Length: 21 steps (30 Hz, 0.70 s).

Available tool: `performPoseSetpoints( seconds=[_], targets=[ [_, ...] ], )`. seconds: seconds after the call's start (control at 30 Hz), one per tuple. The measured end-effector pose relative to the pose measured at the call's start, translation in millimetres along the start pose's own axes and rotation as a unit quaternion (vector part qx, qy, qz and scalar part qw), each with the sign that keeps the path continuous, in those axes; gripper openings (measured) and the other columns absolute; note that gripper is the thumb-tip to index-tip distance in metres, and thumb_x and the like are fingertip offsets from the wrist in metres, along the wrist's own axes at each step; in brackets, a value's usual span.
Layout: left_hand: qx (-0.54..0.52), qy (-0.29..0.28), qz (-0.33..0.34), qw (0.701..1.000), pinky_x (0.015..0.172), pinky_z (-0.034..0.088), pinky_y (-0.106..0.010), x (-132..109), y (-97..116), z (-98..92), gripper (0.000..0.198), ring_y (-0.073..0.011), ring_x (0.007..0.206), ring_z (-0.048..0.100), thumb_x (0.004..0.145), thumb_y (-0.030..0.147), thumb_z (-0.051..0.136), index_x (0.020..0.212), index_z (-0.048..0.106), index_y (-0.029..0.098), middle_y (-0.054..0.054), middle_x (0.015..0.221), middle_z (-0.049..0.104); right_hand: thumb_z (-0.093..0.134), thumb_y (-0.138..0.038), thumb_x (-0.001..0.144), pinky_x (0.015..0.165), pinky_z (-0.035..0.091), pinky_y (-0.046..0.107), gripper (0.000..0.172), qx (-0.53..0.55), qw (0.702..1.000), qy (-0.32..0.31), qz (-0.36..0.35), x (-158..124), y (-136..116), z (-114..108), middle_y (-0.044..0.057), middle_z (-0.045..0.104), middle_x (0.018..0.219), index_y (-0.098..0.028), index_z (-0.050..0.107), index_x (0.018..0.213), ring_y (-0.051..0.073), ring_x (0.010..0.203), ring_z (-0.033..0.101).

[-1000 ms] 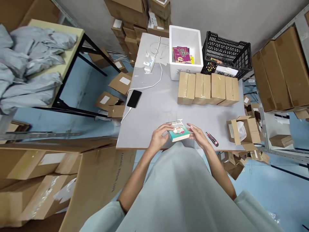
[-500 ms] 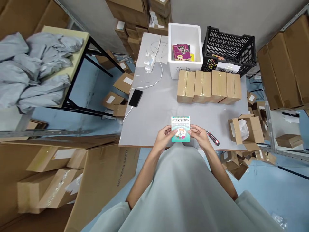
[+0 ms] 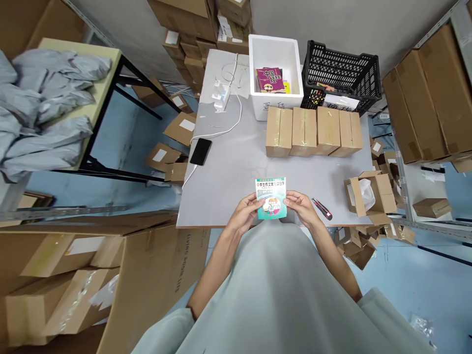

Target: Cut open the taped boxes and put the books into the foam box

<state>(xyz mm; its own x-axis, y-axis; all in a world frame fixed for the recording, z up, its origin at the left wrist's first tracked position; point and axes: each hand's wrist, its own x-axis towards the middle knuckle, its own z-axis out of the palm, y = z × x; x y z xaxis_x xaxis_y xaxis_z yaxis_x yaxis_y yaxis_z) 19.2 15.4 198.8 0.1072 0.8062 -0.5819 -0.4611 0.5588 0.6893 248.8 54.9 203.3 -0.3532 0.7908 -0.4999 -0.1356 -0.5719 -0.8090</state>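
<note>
Between my two hands is a small green-and-white book [image 3: 271, 198] with Chinese lettering and a cartoon child on its cover. My left hand [image 3: 246, 210] pinches its left edge, thumb on the front. At the opposite edge, my right hand [image 3: 298, 204] grips it the same way. The book is held up near the front edge of the grey table [image 3: 236, 172], cover facing me. Just right of my right hand lies a red-and-black box cutter [image 3: 322, 209]. The fingertips behind the book are hidden.
Several taped cartons [image 3: 304, 132] stand in a row before a white foam box [image 3: 276, 101] of books and a black crate [image 3: 341, 73]. An opened carton [image 3: 385, 192] sits at the right. A phone [image 3: 201, 151] and power strip [image 3: 221, 96] lie left.
My view has shifted slightly, so the table and its contents appear further left. The book has tilted a little; both hands keep hold of its edges.
</note>
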Motion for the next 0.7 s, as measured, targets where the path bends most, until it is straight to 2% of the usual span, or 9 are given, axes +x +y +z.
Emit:
performPoseSetpoints(
  seconds=[0.17, 0.3, 0.43, 0.6, 0.7],
  targets=[
    [0.053, 0.034, 0.039, 0.997, 0.104, 0.061, -0.05, 0, 2, -1.0, 0.065, -0.0376, 0.119, 0.077, 0.066, 0.06, 0.102, 0.112, 0.083, 0.019, -0.014, 0.123, 0.084, 0.097, -0.06, 0.076, 0.086, 0.065, 0.037, 0.054, -0.038, 0.999, 0.011, -0.027, -4, -6, 7, 0.008, 0.086, 0.112, -0.024, 0.078, 0.111, 0.026, 0.098, 0.081],
    [0.104, 0.036, 0.061, 0.992, 0.106, 0.06, -0.049, 0, 5, -2.7, 0.06, -0.037, 0.115, 0.076, 0.068, 0.065, 0.099, 0.103, 0.085, 0.019, -0.013, 0.115, 0.085, 0.1, -0.059, 0.071, 0.09, 0.066, 0.041, 0.056, -0.025, 0.999, 0.037, -0.029, -7, -1, 16, 0.008, 0.086, 0.107, -0.023, 0.076, 0.108, 0.027, 0.095, 0.082],
    [0.099, -0.003, 0.045, 0.994, 0.105, 0.058, -0.047, -4, 7, -6.9, 0.059, -0.0349, 0.11, 0.077, 0.068, 0.064, 0.101, 0.103, 0.086, 0.018, -0.013, 0.111, 0.085, 0.103, -0.055, 0.069, 0.089, 0.065, 0.039, 0.051, -0.008, 0.999, 0.036, -0.012, -12, 2, 18, 0.006, 0.087, 0.101, -0.022, 0.076, 0.098, 0.024, 0.088, 0.081],
    [0.045, -0.081, 0.025, 0.995, 0.102, 0.058, -0.044, -8, 8, -11.0, 0.057, -0.0332, 0.108, 0.078, 0.071, 0.055, 0.102, 0.109, 0.086, 0.016, -0.015, 0.115, 0.085, 0.105, -0.053, 0.067, 0.084, 0.062, 0.036, 0.049, 0.022, 1.0, -0.005, 0.012, -20, 6, 16, 0.003, 0.086, 0.096, -0.023, 0.075, 0.093, 0.024, 0.087, 0.08],
    [0.031, -0.096, 0.016, 0.995, 0.097, 0.059, -0.043, -7, 9, -12.2, 0.057, -0.0332, 0.106, 0.079, 0.068, 0.054, 0.104, 0.107, 0.086, 0.016, -0.015, 0.114, 0.086, 0.106, -0.052, 0.065, 0.081, 0.061, 0.036, 0.051, 0.039, 0.999, -0.017, 0.027, -20, 10, 16, 0.003, 0.086, 0.097, -0.024, 0.073, 0.092, 0.025, 0.088, 0.08]
  ],
)
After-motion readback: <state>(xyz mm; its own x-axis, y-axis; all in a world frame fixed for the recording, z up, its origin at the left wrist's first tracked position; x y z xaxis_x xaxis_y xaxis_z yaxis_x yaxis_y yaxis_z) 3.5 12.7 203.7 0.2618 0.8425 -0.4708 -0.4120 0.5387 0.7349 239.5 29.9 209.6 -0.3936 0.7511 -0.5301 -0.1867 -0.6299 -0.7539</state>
